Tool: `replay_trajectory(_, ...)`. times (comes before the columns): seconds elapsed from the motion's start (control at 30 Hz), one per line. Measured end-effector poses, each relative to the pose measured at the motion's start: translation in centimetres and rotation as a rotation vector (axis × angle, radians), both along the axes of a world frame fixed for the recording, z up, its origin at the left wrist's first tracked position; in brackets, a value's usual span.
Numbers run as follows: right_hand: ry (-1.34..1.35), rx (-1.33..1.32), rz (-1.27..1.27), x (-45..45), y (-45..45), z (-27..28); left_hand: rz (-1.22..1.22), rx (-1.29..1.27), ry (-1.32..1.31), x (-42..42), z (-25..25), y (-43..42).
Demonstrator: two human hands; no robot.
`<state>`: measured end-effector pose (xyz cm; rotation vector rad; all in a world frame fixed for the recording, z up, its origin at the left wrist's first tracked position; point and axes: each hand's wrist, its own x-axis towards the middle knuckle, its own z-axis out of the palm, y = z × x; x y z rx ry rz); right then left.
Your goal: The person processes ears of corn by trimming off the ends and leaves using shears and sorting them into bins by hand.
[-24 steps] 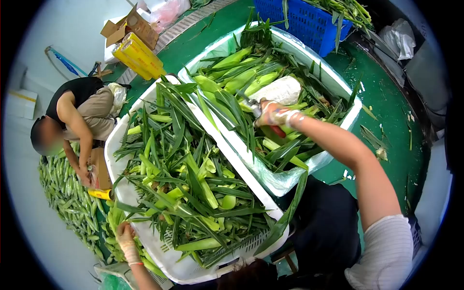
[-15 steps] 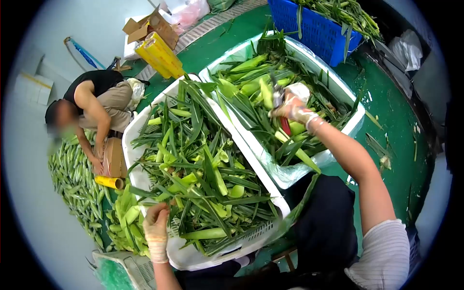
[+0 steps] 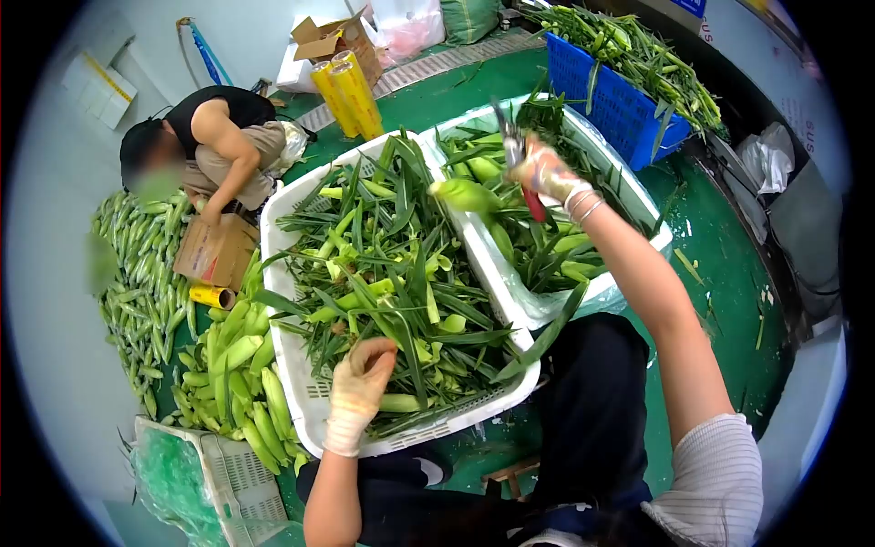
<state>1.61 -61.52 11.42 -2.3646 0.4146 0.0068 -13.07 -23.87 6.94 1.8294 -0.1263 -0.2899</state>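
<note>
My right hand (image 3: 544, 173), in a thin glove, grips pruning shears (image 3: 515, 146) with a red handle above the lined basket of corn. Just left of the shears is a blurred green ear of corn (image 3: 465, 194), over the rim between the two baskets; whether it touches my hand I cannot tell. My left hand (image 3: 366, 365), also gloved, is over the near edge of the left white basket (image 3: 301, 401). Its fingers are curled toward the thumb, with nothing visible in them. Below lie loose husks and long leaves (image 3: 401, 283).
A person (image 3: 219, 137) crouches at the left beside a cardboard box (image 3: 215, 251) and wrapped corn (image 3: 137, 283). Unwrapped ears (image 3: 237, 365) are heaped left of my basket. A blue crate (image 3: 602, 105) of leaves stands behind the lined basket (image 3: 652, 214). A crate (image 3: 246, 483) holds green plastic.
My left hand has moved right and up, over the basket's near edge. My right hand has risen slightly with the shears. The ear of corn has shifted left and down. The view has shifted.
</note>
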Motion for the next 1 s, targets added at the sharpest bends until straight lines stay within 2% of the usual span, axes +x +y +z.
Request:
replay_trajectory(0.03, -0.059, 0.012, 0.044, 1.3, -0.6, -4.9, 0.059, -0.041, 0.117, -0.2, -0.8, 1.1)
replay_trajectory(0.07, 0.020, 0.066, -0.001, 0.9, 0.9, -5.9, 0.067, -0.039, 0.108, -0.2, -1.1, 1.4)
replay_trajectory(0.1, 0.025, 0.007, 0.020, -0.2, 3.1, -4.6, 0.100, -0.062, 0.118, -0.1, -1.3, 1.6)
replay_trajectory(0.17, -0.073, -0.312, 0.149, 4.4, 2.6, -12.5, 0.130, -0.068, 0.117, 0.2, -1.4, 2.0)
replay_trajectory(0.23, -0.177, -0.226, 0.288, 4.6, 2.7, -12.1, 0.125, -0.043, 0.150, 0.6, -1.7, 1.9)
replay_trajectory(0.27, -0.116, -0.163, 0.316, 4.6, 2.1, -11.7, 0.083, -0.002, 0.104, 0.7, -2.8, 2.4)
replay_trajectory(0.3, -0.139, -0.235, 0.313, 4.2, 2.3, -11.6, 0.090, -0.004, 0.103, 0.7, -2.9, 2.4)
replay_trajectory(0.37, -0.172, -0.177, 0.244, 2.9, 2.2, -11.3, 0.004, 0.102, 0.104, 0.5, -3.0, 2.1)
replay_trajectory(0.4, -0.323, -0.243, 0.301, 1.8, 2.6, -9.6, 0.011, 0.098, 0.106, 0.3, -2.9, 1.7)
replay_trajectory(0.43, -0.304, -0.148, 0.176, 1.6, 3.4, -7.6, 0.025, 0.007, 0.179, 0.4, -2.4, 1.0)
replay_trajectory(0.47, -0.422, 0.035, 0.236, 2.6, 3.3, -7.0, 0.044, -0.089, 0.253, 0.6, -1.7, 0.2)
replay_trajectory(0.5, -0.533, 0.038, 0.273, 2.8, 3.7, -5.4, 0.068, -0.193, 0.328, 0.7, -1.1, -0.5)
replay_trajectory(0.53, -0.642, 0.037, 0.312, 3.0, 4.2, -3.7, 0.012, -0.178, 0.292, 1.2, -1.3, -0.6)
replay_trajectory(0.57, -0.740, -0.138, 0.315, 1.6, 5.7, -1.0, -0.050, -0.154, 0.267, 1.4, -1.3, -0.6)
replay_trajectory(0.6, -0.743, -0.199, 0.316, 1.6, 6.4, 0.0, -0.028, -0.184, 0.219, 1.2, -0.6, -1.4)
replay_trajectory(0.63, -0.484, -0.127, 0.373, 2.4, 6.1, 0.7, 0.035, -0.191, 0.267, 1.3, -1.1, -1.8)
replay_trajectory(0.7, -0.033, -0.257, 0.298, 3.6, 5.2, -2.3, 0.034, -0.231, 0.238, 1.2, -2.5, -0.9)
replay_trajectory(0.77, -0.076, -0.248, 0.394, 2.2, 4.8, -6.8, 0.030, -0.179, 0.235, 0.7, -2.1, 0.2)
replay_trajectory(0.83, -0.634, -0.504, 0.405, 2.7, 3.1, -15.5, 0.055, -0.185, 0.185, 0.6, -3.2, 0.5)
replay_trajectory(0.9, -0.186, -0.395, 0.244, 2.5, 4.2, -12.1, 0.028, -0.172, 0.200, 1.0, -4.0, 1.0)
replay_trajectory(0.93, -0.333, -0.283, 0.157, 3.2, 4.6, -11.3, 0.031, -0.161, 0.228, 0.8, -4.0, 0.9)
replay_trajectory(0.97, -0.391, -0.060, 0.052, 3.2, 4.2, -10.3, 0.034, -0.155, 0.249, 1.0, -3.9, 0.5)
replay_trajectory(1.0, -0.568, 0.021, 0.034, 1.0, 5.7, -5.8, 0.022, -0.175, 0.336, 0.9, -3.0, 0.2)
